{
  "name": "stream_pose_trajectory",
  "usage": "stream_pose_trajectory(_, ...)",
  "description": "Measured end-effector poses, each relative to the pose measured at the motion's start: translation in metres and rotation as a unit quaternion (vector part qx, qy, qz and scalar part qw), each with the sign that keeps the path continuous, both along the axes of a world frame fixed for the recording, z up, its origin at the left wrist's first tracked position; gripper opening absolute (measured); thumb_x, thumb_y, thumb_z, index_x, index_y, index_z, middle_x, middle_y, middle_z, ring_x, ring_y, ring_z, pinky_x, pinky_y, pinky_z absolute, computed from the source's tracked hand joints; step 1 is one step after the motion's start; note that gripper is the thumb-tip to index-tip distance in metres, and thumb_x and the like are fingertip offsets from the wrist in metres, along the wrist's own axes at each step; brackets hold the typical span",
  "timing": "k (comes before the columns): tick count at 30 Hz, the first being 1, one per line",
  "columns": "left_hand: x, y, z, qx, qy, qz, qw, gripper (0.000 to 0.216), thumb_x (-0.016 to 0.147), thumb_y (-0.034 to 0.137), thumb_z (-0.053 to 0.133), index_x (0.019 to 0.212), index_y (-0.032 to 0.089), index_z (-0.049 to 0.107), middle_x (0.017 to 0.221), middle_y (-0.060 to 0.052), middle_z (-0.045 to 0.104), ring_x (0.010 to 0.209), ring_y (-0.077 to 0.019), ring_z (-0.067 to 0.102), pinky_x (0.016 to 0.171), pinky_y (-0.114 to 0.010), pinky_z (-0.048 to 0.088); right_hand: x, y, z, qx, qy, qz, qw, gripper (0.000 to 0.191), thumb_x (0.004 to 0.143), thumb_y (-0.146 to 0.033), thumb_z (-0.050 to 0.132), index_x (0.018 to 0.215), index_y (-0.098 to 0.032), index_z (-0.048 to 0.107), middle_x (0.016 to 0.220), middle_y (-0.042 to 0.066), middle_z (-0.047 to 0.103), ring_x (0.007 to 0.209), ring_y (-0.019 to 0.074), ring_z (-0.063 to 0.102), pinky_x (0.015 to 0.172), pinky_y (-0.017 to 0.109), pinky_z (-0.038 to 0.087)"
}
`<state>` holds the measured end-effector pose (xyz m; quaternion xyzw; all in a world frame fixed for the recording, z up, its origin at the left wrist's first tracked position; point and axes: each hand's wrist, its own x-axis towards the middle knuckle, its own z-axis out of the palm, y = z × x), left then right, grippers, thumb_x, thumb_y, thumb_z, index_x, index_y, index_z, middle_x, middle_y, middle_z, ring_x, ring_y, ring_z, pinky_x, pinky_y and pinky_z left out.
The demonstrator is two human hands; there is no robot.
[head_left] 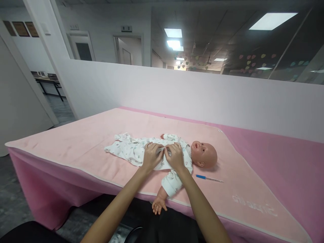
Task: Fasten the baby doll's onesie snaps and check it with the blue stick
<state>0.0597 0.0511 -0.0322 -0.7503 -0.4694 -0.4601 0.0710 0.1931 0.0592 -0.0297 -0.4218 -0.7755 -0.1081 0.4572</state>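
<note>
A baby doll (pixel 206 156) lies on its back, its head to the right. It wears a white patterned romper (pixel 131 150) whose legs spread flat to the left. My left hand (pixel 152 156) and my right hand (pixel 174 156) meet over the doll's belly, fingertips pinching the romper's front fabric close together. Whatever fastener sits between the fingers is too small to make out. One doll arm (pixel 160 199) hangs toward me past the table's front edge, below my wrists. Beside the doll's shoulder rests a thermometer (pixel 209 178) with a blue end.
A pale pink blanket (pixel 83 145) covers much of the table, over a darker pink cloth (pixel 283 158). Behind stands a white partition (pixel 202 94) with glass above. At the left is a doorway with a small table (pixel 49 80) beyond.
</note>
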Motion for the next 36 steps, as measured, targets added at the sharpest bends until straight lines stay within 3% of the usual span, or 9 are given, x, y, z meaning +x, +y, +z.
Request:
stream_pose_trajectory(8,-0.001,0.001,-0.001,-0.007,-0.024,0.002,1.0,0.012,0.082,0.028,0.047,0.082,0.021,0.057,0.081,-0.001,0.063,0.081,-0.017,0.055,0.089,-0.037,0.032,0.0,0.0,-0.002,-0.005,-0.006,-0.005,1.0,0.018,0.087,-0.02,0.04,0.079,-0.019,0.056,0.072,0.001,0.061,0.073,0.0134,0.053,0.089,0.031,0.033)
stream_pose_trajectory(15,-0.003,0.002,-0.002,-0.018,-0.028,0.009,0.999,0.011,0.082,0.026,0.048,0.084,0.022,0.059,0.09,-0.002,0.061,0.089,-0.0176,0.054,0.088,-0.037,0.032,0.0,0.0,-0.002,0.0,-0.013,-0.008,1.0,0.019,0.087,-0.019,0.039,0.08,-0.019,0.056,0.071,0.001,0.061,0.072,0.0136,0.055,0.088,0.032,0.033)
stream_pose_trajectory(21,-0.005,0.01,-0.005,-0.06,-0.095,0.006,0.994,0.012,0.075,0.031,0.058,0.071,0.021,0.062,0.077,0.0,0.063,0.079,-0.0172,0.057,0.087,-0.038,0.035,0.0,0.001,-0.004,0.002,-0.021,-0.011,1.0,0.019,0.088,-0.019,0.039,0.081,-0.02,0.057,0.072,0.001,0.062,0.073,0.0136,0.055,0.088,0.033,0.033)
stream_pose_trajectory(27,-0.007,0.013,-0.004,-0.103,-0.163,-0.015,0.981,0.017,0.068,0.037,0.064,0.067,0.021,0.066,0.068,0.0,0.066,0.069,-0.0168,0.059,0.073,-0.033,0.042,-0.001,0.003,-0.006,0.011,-0.032,-0.019,0.999,0.022,0.089,-0.02,0.037,0.079,-0.02,0.057,0.069,0.001,0.061,0.071,0.0145,0.054,0.087,0.033,0.034)
stream_pose_trajectory(32,-0.006,0.01,-0.002,-0.096,-0.158,0.011,0.983,0.019,0.068,0.037,0.064,0.061,0.02,0.063,0.063,0.0,0.063,0.065,-0.016,0.058,0.069,-0.032,0.042,-0.001,0.004,-0.006,0.014,-0.029,-0.014,0.999,0.023,0.089,-0.019,0.037,0.078,-0.02,0.056,0.068,0.001,0.06,0.069,0.0149,0.054,0.085,0.033,0.034)
stream_pose_trajectory(36,-0.008,0.006,0.0,-0.089,-0.105,-0.013,0.99,0.015,0.071,0.031,0.059,0.062,0.02,0.06,0.067,0.001,0.062,0.068,-0.0153,0.057,0.074,-0.032,0.041,-0.001,0.004,-0.006,0.018,-0.031,-0.011,0.999,0.024,0.089,-0.02,0.036,0.078,-0.02,0.056,0.066,0.001,0.06,0.068,0.0149,0.054,0.084,0.034,0.034)
